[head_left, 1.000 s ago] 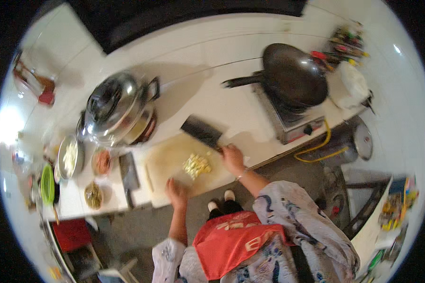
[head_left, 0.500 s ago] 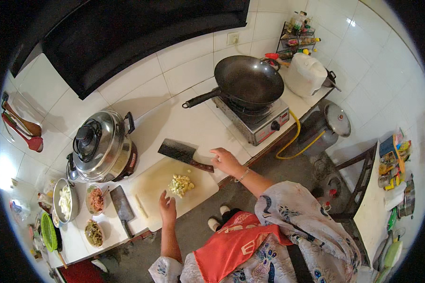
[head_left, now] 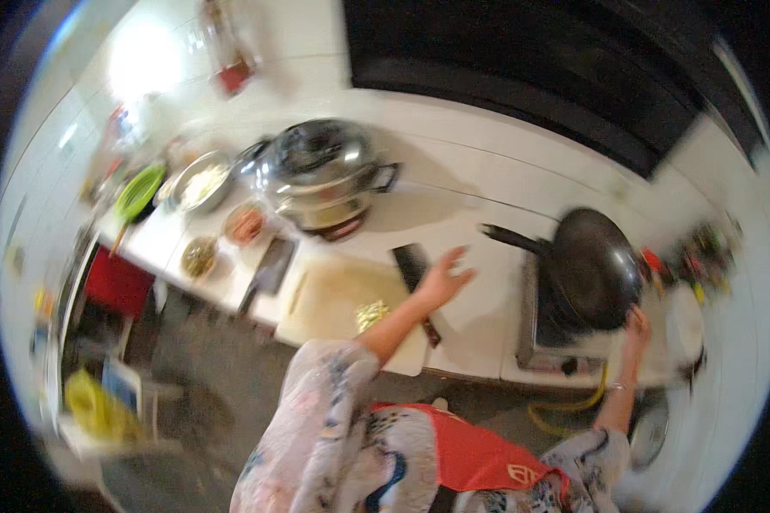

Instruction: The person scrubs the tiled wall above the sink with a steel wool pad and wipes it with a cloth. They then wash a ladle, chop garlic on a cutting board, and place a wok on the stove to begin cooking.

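Note:
A black wok [head_left: 597, 269] sits over the portable gas stove [head_left: 535, 342], its long handle pointing left. My right hand [head_left: 636, 329] is at the wok's near right rim, fingers closed against the edge; motion blurs the exact grip. My left hand [head_left: 443, 278] is open and holds nothing, fingers spread toward the wok handle, above the counter. Beneath that forearm lies a dark cleaver [head_left: 411, 265], partly hidden by the arm. Chopped pale pieces [head_left: 372, 315] rest on the cutting board [head_left: 329, 295], partly covered by my left arm.
A large lidded metal pot [head_left: 316, 171] stands at the back. Left of the board are a second cleaver [head_left: 274, 267], a bowl of reddish meat [head_left: 245, 224], a bowl of greenish food [head_left: 200, 256], a metal bowl [head_left: 202, 181] and a green basket [head_left: 140, 193]. A yellow hose [head_left: 565, 415] hangs below the stove.
My view has turned toward the stove. The right hand has gone from beside the cleaver's handle to the wok's rim. My left hand has left the board's edge and reached right, past the cleaver.

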Demonstrator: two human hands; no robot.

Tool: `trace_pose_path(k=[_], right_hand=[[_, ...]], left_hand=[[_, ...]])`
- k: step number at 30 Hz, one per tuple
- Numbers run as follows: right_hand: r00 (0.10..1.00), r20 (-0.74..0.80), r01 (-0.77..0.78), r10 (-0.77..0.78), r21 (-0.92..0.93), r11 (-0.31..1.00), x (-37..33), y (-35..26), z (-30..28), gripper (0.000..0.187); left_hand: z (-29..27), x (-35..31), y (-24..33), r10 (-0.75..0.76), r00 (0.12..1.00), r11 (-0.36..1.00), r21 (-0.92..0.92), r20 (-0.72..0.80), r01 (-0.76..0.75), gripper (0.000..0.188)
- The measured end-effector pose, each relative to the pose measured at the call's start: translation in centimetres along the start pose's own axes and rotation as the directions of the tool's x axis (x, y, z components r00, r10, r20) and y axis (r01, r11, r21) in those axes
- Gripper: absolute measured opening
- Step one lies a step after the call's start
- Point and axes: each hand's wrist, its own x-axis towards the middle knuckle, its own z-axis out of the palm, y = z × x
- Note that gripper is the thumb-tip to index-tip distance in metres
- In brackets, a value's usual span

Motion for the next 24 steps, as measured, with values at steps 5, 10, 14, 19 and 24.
trace_pose_path(k=[5,10,14,19,24], right_hand=[[0.994,-0.007,0.107,-0.109,-0.150,0.983,16.6,12.8,-9.8,0.039],[0.876,0.042,-0.477,0.481,0.229,0.849,23.1,10.6,-0.7,0.043],[0.839,0.179,-0.544,0.514,0.281,0.791,23.5,9.4,0.3,0.039],[0.906,0.292,-0.396,0.306,0.331,0.856,23.5,10.5,-1.9,0.040],[0.933,0.361,-0.163,0.001,0.418,0.894,18.3,5.6,1.4,0.042]], left_hand=[[6.7,6.3,2.2,0.011,0.962,0.960,-0.267,-0.272,-0.087,0.064],[6.6,6.9,2.6,-0.181,0.896,0.859,-0.510,-0.405,-0.056,0.040],[6.3,7.3,2.1,-0.280,0.899,0.769,-0.639,-0.338,-0.001,0.037],[7.1,9.1,3.2,-0.401,0.884,0.654,-0.751,-0.241,0.091,0.033],[2.0,8.4,-0.2,-0.239,0.953,0.717,-0.695,-0.187,0.044,0.024]])
